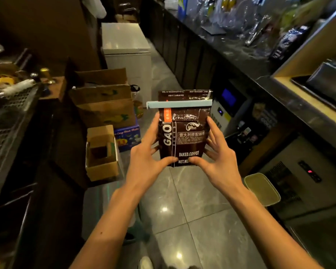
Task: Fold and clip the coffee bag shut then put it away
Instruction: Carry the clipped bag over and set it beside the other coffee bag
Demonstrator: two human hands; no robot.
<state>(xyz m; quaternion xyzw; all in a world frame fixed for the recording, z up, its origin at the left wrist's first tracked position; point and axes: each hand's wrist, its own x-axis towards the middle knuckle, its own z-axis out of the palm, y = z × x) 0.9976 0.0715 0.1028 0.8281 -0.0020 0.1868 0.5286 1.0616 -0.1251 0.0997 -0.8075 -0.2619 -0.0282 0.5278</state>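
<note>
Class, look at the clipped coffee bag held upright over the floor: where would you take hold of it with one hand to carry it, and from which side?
Take the coffee bag around its full lower body, below the blue clip, coming from one narrow side. The body looks firm and graspable there, whereas the folded top is thin, and pulling on the clip might loosen it. The left hand and right hand already flank it there.

Cardboard boxes [103, 100] beside perhaps a white freezer [126, 53].
</note>
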